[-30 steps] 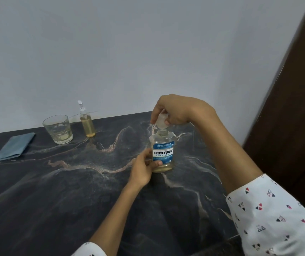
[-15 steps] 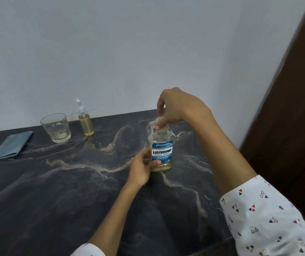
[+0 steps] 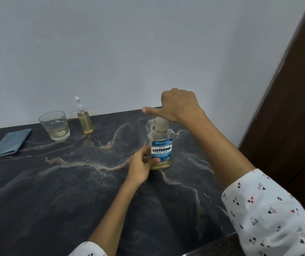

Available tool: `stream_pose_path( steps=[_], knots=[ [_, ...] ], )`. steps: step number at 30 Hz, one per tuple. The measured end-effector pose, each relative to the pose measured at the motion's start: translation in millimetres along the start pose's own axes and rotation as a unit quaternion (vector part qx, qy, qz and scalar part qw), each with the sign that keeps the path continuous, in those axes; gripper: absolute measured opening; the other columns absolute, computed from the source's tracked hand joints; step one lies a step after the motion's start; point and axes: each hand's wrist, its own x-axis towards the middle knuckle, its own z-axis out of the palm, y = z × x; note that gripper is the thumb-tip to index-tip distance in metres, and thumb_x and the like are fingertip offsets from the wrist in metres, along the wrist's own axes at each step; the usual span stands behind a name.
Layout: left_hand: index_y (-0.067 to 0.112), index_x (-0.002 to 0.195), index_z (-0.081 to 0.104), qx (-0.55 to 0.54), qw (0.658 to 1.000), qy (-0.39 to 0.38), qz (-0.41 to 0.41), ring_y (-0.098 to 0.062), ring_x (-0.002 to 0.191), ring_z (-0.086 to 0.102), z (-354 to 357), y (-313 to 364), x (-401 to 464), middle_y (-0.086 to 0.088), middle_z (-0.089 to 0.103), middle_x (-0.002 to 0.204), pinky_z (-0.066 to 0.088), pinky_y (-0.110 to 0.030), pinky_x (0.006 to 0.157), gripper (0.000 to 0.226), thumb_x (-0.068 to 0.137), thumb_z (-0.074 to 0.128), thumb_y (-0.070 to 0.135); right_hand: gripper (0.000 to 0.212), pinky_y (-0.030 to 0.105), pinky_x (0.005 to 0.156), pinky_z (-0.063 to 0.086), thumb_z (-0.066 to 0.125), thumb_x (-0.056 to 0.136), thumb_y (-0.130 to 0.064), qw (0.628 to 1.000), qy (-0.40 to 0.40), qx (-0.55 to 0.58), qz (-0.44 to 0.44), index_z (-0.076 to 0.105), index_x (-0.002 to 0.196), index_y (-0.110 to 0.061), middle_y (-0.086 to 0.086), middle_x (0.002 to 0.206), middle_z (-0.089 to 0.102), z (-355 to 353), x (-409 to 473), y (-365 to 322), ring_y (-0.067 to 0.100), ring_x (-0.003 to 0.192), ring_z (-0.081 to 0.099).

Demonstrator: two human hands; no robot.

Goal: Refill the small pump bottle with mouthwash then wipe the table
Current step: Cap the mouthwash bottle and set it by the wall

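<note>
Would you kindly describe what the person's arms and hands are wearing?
Both hands, the left hand and the right hand, are bare, with no rings, watch or gloves visible. Both arms wear white sleeves pushed up the forearms, printed with small triangles in red, dark blue and grey.

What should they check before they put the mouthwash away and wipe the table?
1. Mouthwash bottle upright on the table: ok.
2. Left hand holds its side: ok.
3. Right hand over the cap; screwed tight: cannot tell.
4. Small pump bottle has liquid and its pump on: ok.
5. Blue cloth ready, untouched: ok.
6. Spills on the table: cannot tell.
</note>
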Motion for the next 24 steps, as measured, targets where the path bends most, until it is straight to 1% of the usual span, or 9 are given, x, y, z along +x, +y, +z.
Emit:
stream_pose_path(
  steps=[2,4,5,7,10,12,14,18,24],
  knots=[
    [0.012,0.115,0.059,-0.001,1.0,-0.001,-0.002,-0.01,0.097,0.06,-0.3,0.6,-0.6,0.003,0.065,0.107,0.045,-0.008,0.073,0.035,0.082,0.069,0.008,0.067,0.027,0.056,0.036,0.04,0.081,-0.077,0.999,-0.012,0.038,0.006,0.048,0.064,-0.013,-0.001,0.066,0.051,-2.7,-1.3,6.4,0.016,0.061,0.05],
    [0.015,0.11,0.059,-0.016,1.0,-0.002,-0.005,-0.002,0.09,0.059,0.1,2.1,-1.5,0.006,0.065,0.101,0.045,-0.005,0.069,0.032,0.081,0.069,0.005,0.054,0.032,0.071,0.048,0.056,0.08,-0.066,0.99,-0.098,0.101,-0.014,0.064,0.092,-0.014,0.0,0.089,0.063,-6.7,-3.1,14.3,0.02,0.083,0.06],
    [0.015,0.108,0.059,-0.024,1.0,-0.002,-0.007,0.002,0.087,0.058,0.3,2.8,-1.8,0.008,0.064,0.098,0.045,-0.004,0.068,0.031,0.081,0.068,0.003,0.047,0.035,0.081,0.05,0.064,0.079,-0.056,0.981,-0.146,0.126,-0.033,0.065,0.107,-0.018,-0.001,0.103,0.065,-9.2,-4.4,16.3,0.02,0.093,0.061],
    [0.016,0.107,0.058,-0.029,1.0,-0.001,-0.009,0.004,0.083,0.058,0.6,3.5,-2.0,0.01,0.063,0.095,0.044,-0.003,0.066,0.031,0.081,0.068,0.002,0.041,0.038,0.09,0.05,0.069,0.081,-0.037,0.969,-0.187,0.146,-0.069,0.061,0.119,-0.023,-0.003,0.115,0.063,-11.5,-6.2,16.6,0.02,0.102,0.06],
    [0.017,0.107,0.058,-0.026,1.0,0.0,-0.009,0.005,0.082,0.056,0.5,3.4,-1.9,0.012,0.062,0.095,0.044,-0.001,0.065,0.031,0.081,0.068,0.003,0.031,0.033,0.077,0.052,0.07,0.08,-0.04,0.98,-0.126,0.136,-0.07,0.067,0.1,-0.017,0.001,0.099,0.067,-5.4,-3.5,14.9,0.02,0.088,0.063],
    [0.017,0.108,0.057,-0.015,1.0,0.0,-0.008,0.006,0.084,0.055,0.6,3.2,-1.5,0.012,0.062,0.097,0.043,0.0,0.066,0.032,0.081,0.069,0.005,0.042,0.028,0.063,0.046,0.068,0.077,-0.056,0.99,-0.073,0.108,-0.055,0.062,0.077,-0.014,0.0,0.077,0.066,-0.9,-3.3,13.1,0.017,0.072,0.062],
    [0.012,0.112,0.058,-0.009,1.0,0.001,-0.004,0.003,0.088,0.056,0.7,2.6,-0.8,0.006,0.064,0.102,0.044,-0.001,0.069,0.033,0.082,0.068,0.005,0.054,0.027,0.057,0.04,0.062,0.074,-0.068,0.996,-0.027,0.075,-0.039,0.05,0.06,-0.017,-0.003,0.06,0.058,4.6,-3.5,11.1,0.013,0.059,0.056],
    [0.01,0.114,0.058,-0.006,1.0,0.002,-0.005,-0.006,0.093,0.059,1.0,1.2,0.1,-0.001,0.064,0.11,0.047,-0.006,0.073,0.034,0.082,0.068,0.005,0.066,0.028,0.059,0.035,0.05,0.071,-0.082,0.999,0.025,0.021,-0.03,0.037,0.055,-0.019,-0.005,0.056,0.046,13.7,-1.2,12.2,0.013,0.055,0.046],
    [0.016,0.112,0.058,-0.005,1.0,0.003,-0.01,-0.002,0.092,0.058,0.7,0.0,0.1,0.003,0.064,0.109,0.047,-0.006,0.072,0.033,0.082,0.069,0.008,0.07,0.024,0.048,0.022,0.043,0.072,-0.085,0.999,0.052,0.005,-0.01,0.037,0.055,-0.017,-0.003,0.056,0.045,22.9,-0.2,13.4,0.012,0.049,0.04]
  ],
)
